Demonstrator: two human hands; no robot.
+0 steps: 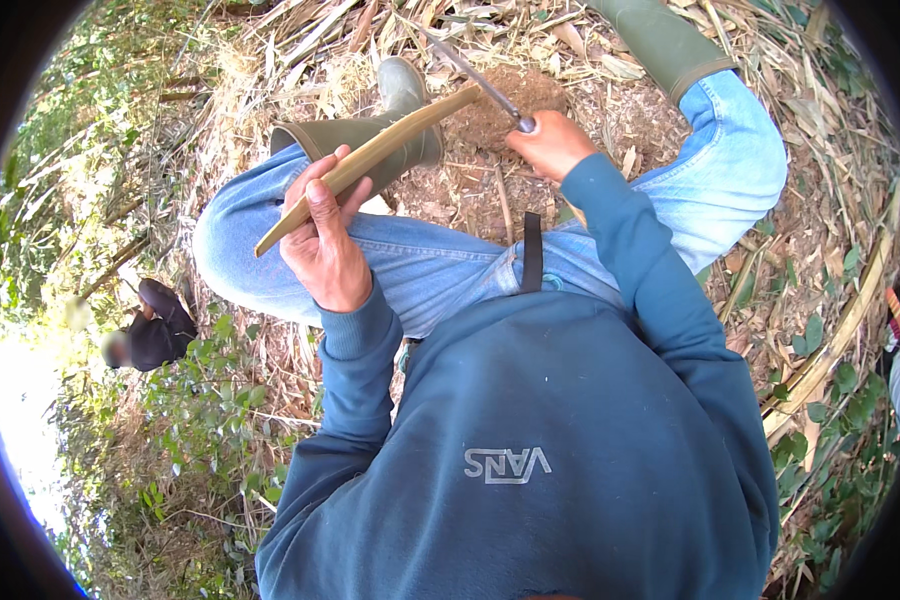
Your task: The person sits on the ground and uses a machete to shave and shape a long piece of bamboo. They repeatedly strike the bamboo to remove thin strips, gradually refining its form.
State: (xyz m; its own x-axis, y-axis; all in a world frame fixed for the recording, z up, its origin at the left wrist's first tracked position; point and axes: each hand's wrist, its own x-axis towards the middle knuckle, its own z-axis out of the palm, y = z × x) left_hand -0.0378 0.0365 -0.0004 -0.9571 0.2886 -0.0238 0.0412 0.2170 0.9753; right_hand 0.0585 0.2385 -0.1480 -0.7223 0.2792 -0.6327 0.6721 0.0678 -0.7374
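Note:
My left hand [332,245] is closed around the lower part of a long, slightly curved piece of split bamboo [385,147], its thumb lying along the near face. The piece slants up and to the right, over one green rubber boot [350,135]. My right hand [553,147] grips a knife [470,72] with a long, narrow dark blade that points up and to the left. The blade passes close to the bamboo's upper end; whether they touch I cannot tell. Most of the knife's handle is hidden by my fingers.
My legs in blue jeans [430,248] are bent on both sides of a patch of brown soil [505,105]. Dry leaves and bamboo litter [570,40] cover the ground. Another person [160,325] in dark clothes is farther off at left. A long pale stalk [840,350] lies at right.

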